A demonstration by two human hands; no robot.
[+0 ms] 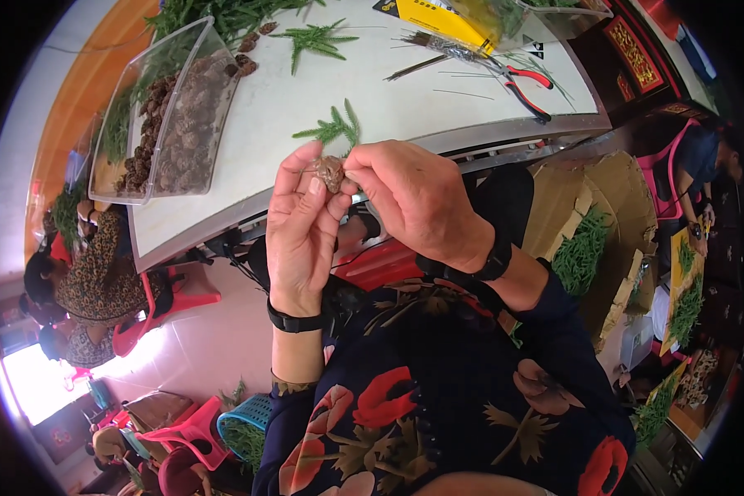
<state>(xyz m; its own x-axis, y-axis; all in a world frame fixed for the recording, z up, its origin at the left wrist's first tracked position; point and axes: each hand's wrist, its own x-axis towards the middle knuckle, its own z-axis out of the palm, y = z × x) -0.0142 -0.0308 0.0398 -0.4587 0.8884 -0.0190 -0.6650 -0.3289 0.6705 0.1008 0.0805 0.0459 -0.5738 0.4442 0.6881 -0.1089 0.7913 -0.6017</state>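
Above the table's near edge, my left hand (296,223) holds a small brown pine cone (331,172) between thumb and fingers. A thin dark line like a wire shows beside the cone, against the left fingers. My right hand (417,194) is closed in a pinch at the cone's right side; what lies between its thumb and forefinger is hidden. Just beyond the hands, a green artificial pine sprig (332,129) lies on the white table (248,157). Another sprig (312,43) lies farther back.
A clear plastic bin (153,178) of pine cones stands at the left. Red-handled pliers (527,87), dark wires (417,68) and a yellow package (446,25) lie at the far right. A cardboard box (554,190) with greenery is right of me. Other people sit at both sides.
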